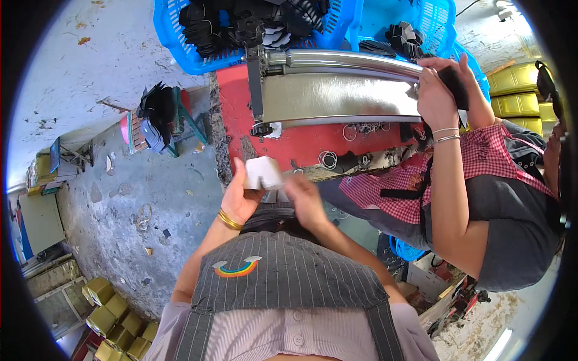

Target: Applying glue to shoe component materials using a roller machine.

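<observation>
1. Head view: the left hand point(241, 197) grips a small white piece point(264, 171), thumb along its left side and fingers curled beneath. A notch shows in the piece's lower edge. It is held up near the near left corner of the red worktop point(232, 84).
2. The right hand point(306, 201) is blurred, fingers bent toward the right side of the white piece. I can't make out whether it touches or grips anything.
3. Holding the piece by its left side probably steadies it and leaves the right side within reach of the other hand.
4. A metal roller machine point(337, 96) stretches across the worktop, likely set there to be reached from the near edge. It stands between the wearer's hands and the blue baskets beyond the far edge: the left basket point(165, 27) is loaded with black pieces, the right basket point(382, 18) holds fewer.
5. At the worktop's right end a co-worker point(512, 234) holds a black block point(454, 87) in both hands, and that person's body crowds the near edge there.
6. A pale loop point(327, 159) lies by the near edge. Off the left edge, a stool point(191, 123) carries a dark bundle point(158, 108).
</observation>
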A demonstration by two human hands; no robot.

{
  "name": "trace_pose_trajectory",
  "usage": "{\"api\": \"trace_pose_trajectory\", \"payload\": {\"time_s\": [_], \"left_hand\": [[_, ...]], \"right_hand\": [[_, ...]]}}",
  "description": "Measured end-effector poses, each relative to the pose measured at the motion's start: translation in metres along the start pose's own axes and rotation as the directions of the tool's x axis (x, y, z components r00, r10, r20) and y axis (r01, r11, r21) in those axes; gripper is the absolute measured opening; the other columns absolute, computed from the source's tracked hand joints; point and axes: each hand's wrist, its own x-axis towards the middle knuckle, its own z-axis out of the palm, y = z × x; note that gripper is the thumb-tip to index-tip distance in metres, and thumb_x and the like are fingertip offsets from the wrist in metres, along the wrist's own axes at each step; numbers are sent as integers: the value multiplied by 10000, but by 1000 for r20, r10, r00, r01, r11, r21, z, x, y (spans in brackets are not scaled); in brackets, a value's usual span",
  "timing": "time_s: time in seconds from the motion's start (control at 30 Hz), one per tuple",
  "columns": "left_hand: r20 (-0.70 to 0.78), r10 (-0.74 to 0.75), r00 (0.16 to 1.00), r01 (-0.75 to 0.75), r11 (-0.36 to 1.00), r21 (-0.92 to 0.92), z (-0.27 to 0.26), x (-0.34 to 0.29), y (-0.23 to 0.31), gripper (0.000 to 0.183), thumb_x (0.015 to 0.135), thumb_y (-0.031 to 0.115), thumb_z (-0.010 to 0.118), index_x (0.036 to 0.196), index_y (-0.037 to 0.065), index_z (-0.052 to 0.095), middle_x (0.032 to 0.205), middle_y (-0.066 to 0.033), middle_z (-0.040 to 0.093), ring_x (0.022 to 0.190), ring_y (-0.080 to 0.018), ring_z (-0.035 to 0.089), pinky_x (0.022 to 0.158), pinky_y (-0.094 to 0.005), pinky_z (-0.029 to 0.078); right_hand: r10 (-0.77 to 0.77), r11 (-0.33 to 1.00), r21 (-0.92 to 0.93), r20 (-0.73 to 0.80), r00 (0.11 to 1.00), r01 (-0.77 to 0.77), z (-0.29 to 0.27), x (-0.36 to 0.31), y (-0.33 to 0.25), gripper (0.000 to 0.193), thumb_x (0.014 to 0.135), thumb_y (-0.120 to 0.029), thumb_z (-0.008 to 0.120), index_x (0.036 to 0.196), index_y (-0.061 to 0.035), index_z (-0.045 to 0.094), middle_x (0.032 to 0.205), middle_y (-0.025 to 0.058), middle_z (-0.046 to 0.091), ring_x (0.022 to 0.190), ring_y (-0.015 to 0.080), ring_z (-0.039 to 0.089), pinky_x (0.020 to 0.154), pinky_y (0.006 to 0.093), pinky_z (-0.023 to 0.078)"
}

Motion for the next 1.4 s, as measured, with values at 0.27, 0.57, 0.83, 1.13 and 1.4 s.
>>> {"api": "trace_pose_trajectory", "payload": {"time_s": [0.27,0.57,0.83,1.13,1.4], "left_hand": [[213,-348,913,308,930,201,51,-34,40,305,909,281,496,1152,96,514,1084,-80,568,1026,-208,558,765,-374,528],[-97,251,963,-210,926,313,-41,27,39,315,860,216,586,1117,96,447,997,-38,578,805,-155,589,540,-284,482],[298,160,941,-289,-79,954,-66,76,33,516,685,331,732,1074,22,592,988,-107,619,790,-183,619,637,-289,505],[414,525,744,-306,-283,909,-75,69,47,523,746,347,675,1110,-6,546,1059,-183,548,839,-277,599,749,-343,478],[160,-156,975,-115,262,958,-44,23,72,342,832,197,635,1094,9,522,987,-62,587,932,-134,561,808,-276,454]], "right_hand": [[-430,749,-525,80,899,404,-11,9,-20,187,862,-67,554,714,4,465,679,52,390,615,142,399,540,276,340],[-384,575,-602,401,832,555,12,-24,-8,225,737,-69,679,651,-36,474,668,108,435,625,280,459,549,363,390],[-253,241,-950,136,958,199,-51,67,32,471,712,-202,704,1099,-45,487,1033,186,520,967,332,518,771,428,459],[77,465,-885,12,997,-25,11,93,65,617,563,-268,801,1008,19,484,1046,250,545,1011,366,532,810,428,451],[-260,521,-845,-25,965,119,2,78,60,400,716,-74,675,1006,39,425,975,246,510,937,412,517,761,436,450]]}}
